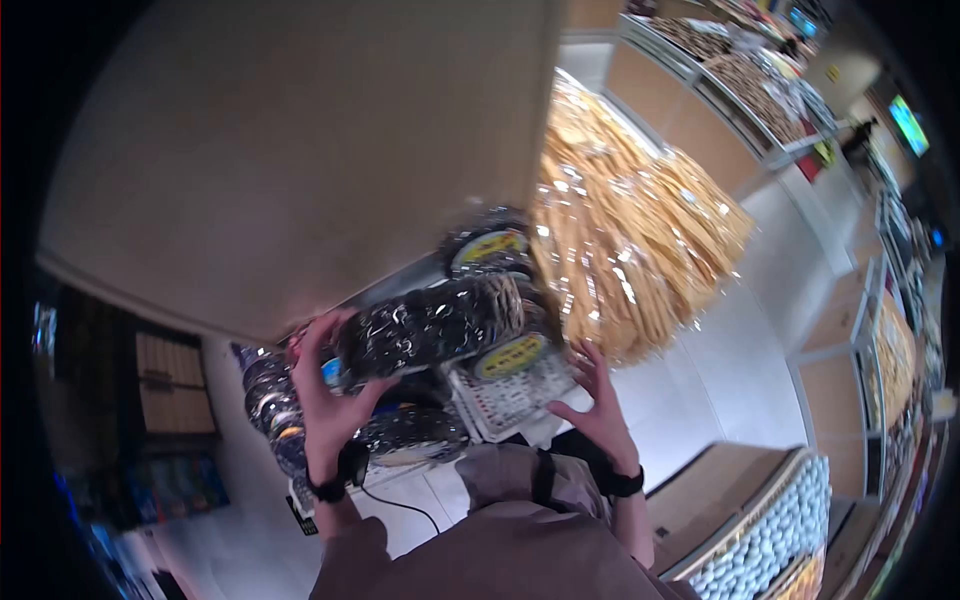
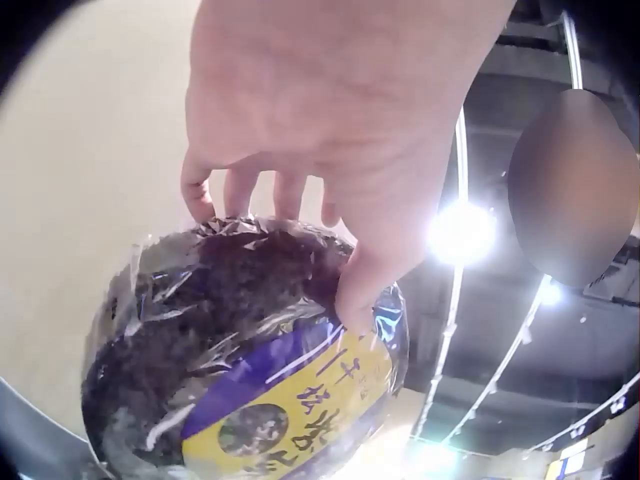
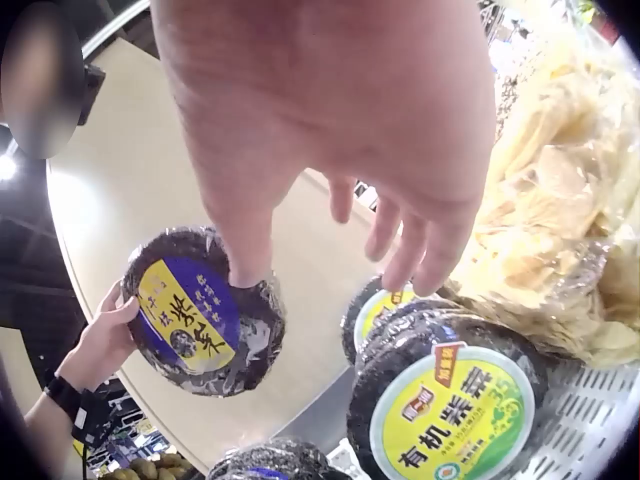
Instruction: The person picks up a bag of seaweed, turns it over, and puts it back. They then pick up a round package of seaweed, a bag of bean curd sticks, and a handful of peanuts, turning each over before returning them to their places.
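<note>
The left hand (image 1: 335, 410) grips one round black pack (image 2: 240, 365) (purple-and-yellow label), held before one beige panel (image 1: 320, 150). The right hand (image 1: 597, 405), fingers loosely parted and holding nothing, is near at least two yellow-labelled packs (image 3: 450, 415) by one white perforated basket (image 3: 592, 412).

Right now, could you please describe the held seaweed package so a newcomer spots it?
Start at the large beige panel. Before it, the left hand grips a round, film-wrapped seaweed package. Unlike neighbouring packages labelled yellow and green, its label is yellow and purple.
</note>
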The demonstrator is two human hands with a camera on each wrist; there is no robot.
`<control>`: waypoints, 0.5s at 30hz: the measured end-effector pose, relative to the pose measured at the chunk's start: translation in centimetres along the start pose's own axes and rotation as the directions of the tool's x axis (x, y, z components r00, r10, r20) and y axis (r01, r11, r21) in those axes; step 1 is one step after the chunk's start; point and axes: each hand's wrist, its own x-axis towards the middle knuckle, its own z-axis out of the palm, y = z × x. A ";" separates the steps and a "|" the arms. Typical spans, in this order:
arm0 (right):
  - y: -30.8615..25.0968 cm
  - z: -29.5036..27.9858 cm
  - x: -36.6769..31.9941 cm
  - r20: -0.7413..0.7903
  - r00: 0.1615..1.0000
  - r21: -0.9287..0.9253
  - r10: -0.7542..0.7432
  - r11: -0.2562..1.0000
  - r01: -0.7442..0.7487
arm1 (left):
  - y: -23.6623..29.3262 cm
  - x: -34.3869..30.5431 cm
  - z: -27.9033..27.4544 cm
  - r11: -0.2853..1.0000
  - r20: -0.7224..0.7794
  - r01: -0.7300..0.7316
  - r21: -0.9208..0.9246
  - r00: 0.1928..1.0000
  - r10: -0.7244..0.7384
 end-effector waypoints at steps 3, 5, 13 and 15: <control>-1.3 -1.1 0.1 0.001 0.994 0.062 -0.113 0.992 0.112 | 2.9 -2.1 3.1 0.944 0.054 0.142 -0.296 0.990 -0.132; -1.0 -2.1 -0.2 0.025 0.987 0.297 -0.160 0.944 0.145 | 4.1 -3.5 6.1 0.824 0.120 0.232 -0.516 0.973 -0.199; 1.9 -10.0 -2.2 -0.249 0.967 0.448 0.053 0.891 0.067 | 8.5 -4.3 18.0 0.824 0.251 0.281 -0.493 0.952 -0.174; 2.9 -12.0 -3.0 -0.362 0.927 0.510 0.094 0.853 0.113 | 10.1 -3.6 20.8 0.877 0.287 0.191 -0.441 0.956 -0.064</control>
